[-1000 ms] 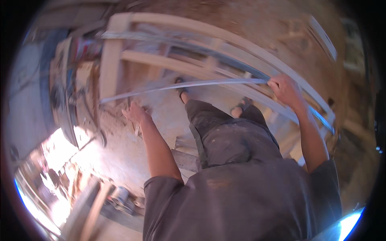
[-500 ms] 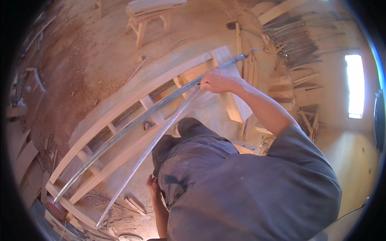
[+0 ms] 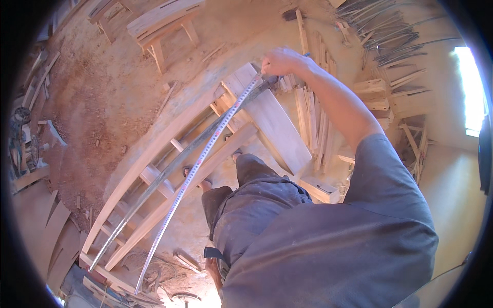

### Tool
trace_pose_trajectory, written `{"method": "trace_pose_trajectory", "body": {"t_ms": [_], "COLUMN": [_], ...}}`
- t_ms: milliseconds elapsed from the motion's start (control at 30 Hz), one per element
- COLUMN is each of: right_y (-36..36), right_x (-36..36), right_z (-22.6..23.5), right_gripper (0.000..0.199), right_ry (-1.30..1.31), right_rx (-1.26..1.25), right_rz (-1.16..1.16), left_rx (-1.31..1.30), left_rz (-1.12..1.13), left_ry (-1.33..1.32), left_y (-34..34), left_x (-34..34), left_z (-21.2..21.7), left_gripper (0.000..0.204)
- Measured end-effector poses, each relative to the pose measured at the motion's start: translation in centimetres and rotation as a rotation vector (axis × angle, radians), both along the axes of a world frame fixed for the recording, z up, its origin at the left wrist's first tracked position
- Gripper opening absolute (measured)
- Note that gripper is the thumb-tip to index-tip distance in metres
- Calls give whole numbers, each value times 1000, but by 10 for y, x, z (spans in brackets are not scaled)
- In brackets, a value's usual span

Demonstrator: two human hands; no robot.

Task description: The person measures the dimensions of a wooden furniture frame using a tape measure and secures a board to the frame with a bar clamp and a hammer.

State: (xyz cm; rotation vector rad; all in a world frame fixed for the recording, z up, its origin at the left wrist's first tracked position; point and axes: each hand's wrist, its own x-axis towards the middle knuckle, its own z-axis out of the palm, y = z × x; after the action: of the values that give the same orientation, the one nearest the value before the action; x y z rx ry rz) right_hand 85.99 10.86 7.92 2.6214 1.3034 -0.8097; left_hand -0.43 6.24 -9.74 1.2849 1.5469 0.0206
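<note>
My right hand [image 3: 281, 61] is closed on the upper end of a long white measuring tape [image 3: 197, 164], near the far end of a wooden frame. The tape runs slantwise down to the lower left, drawn over the frame's near side. Under it, a grey metal bar clamp [image 3: 154, 187] lies along the frame. The frame has a curved far rail [image 3: 138, 167], a near rail [image 3: 169, 203], short cross pieces and a broad end board [image 3: 272, 118]. Part of my left arm [image 3: 214, 274] shows beside my hip; its fingers are hidden. A dark flat piece [image 3: 213, 252] juts out there.
A wooden bench [image 3: 164, 23] stands on the dusty floor beyond the frame. Long boards [image 3: 318, 123] lie to the right, with a pile of thin sticks [image 3: 380, 31] farther back. Curved boards [image 3: 56, 231] lean at the left; scraps and cords [image 3: 164, 269] lie below.
My right hand has moved off the bar clamp, up past the end board, taking the tape's end along. My left hand has slipped mostly out of sight. The whole view has shifted.
</note>
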Motion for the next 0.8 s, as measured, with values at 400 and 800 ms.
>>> {"method": "trace_pose_trajectory", "body": {"t_ms": [400,800], "right_y": [21,26], "right_x": [59,65], "right_z": [-37,-42], "right_gripper": [25,24], "right_ry": [21,91], "right_rx": [19,33], "right_rz": [118,118], "left_rx": [51,-86], "left_rz": [-467,-328], "left_ry": [333,350], "left_y": [28,11], "left_x": [142,164], "left_z": [89,100], "left_gripper": [20,22]}}
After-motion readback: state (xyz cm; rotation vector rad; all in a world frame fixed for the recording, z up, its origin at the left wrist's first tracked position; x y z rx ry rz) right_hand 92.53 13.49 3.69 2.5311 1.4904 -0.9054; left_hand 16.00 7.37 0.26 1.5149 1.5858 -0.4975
